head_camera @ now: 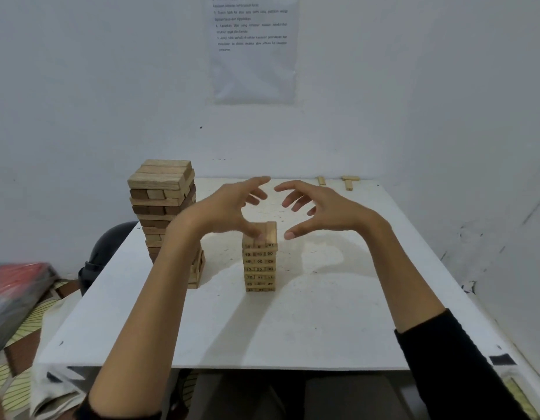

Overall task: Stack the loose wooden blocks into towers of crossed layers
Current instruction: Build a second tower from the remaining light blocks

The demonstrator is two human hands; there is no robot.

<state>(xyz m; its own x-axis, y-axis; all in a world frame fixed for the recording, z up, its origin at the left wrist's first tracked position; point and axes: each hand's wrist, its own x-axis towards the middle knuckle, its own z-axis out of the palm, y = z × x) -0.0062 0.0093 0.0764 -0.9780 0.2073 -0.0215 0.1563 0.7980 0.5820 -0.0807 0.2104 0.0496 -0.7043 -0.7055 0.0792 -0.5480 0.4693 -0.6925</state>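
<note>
Fingers [250, 184] spread over numbered block tower [259, 268], pale wood, crossed layers

White table [323, 328] is sitting in a corner of plain white walls [111, 86], printed sheet [254, 71] is hanging on the back one, dark scuffs [471, 286] are showing on the right one, dark rounded object [108, 250] is sticking out beside the table's left edge, patterned mat [17, 374] is covering the floor.

tbl [323, 328], big tower [159, 189], sm tower [259, 265], blocks [350, 180]
</note>
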